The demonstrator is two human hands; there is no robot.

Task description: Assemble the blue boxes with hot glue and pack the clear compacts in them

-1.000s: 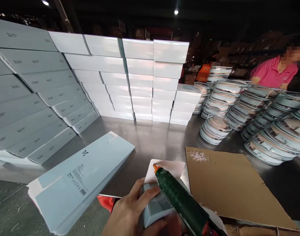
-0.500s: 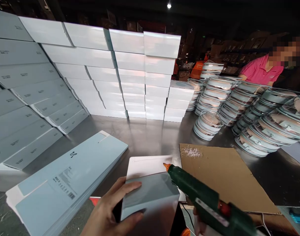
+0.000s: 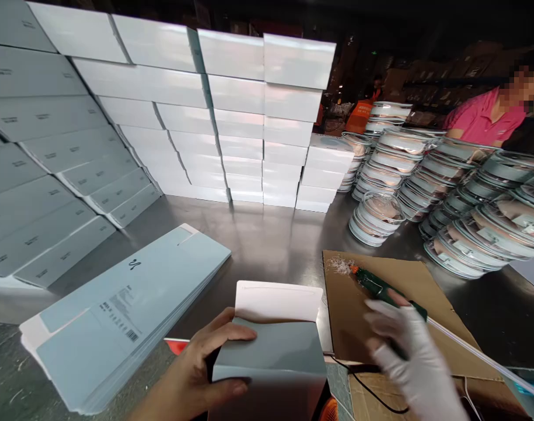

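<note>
The bare left hand pinches a grey-blue carton with its white flap up, while at three o'clock the gloved right hand grips a green glue gun on cardboard.

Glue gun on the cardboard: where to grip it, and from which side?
Grip the glue gun by its green body behind the orange nozzle, coming from the near right, as the gloved right hand does. It lies flat on the cardboard, nozzle pointing far-left, cord trailing toward the wearer.

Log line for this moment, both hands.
left hand: grips box, flap up | right hand: gloved, on glue gun lying on cardboard
</note>
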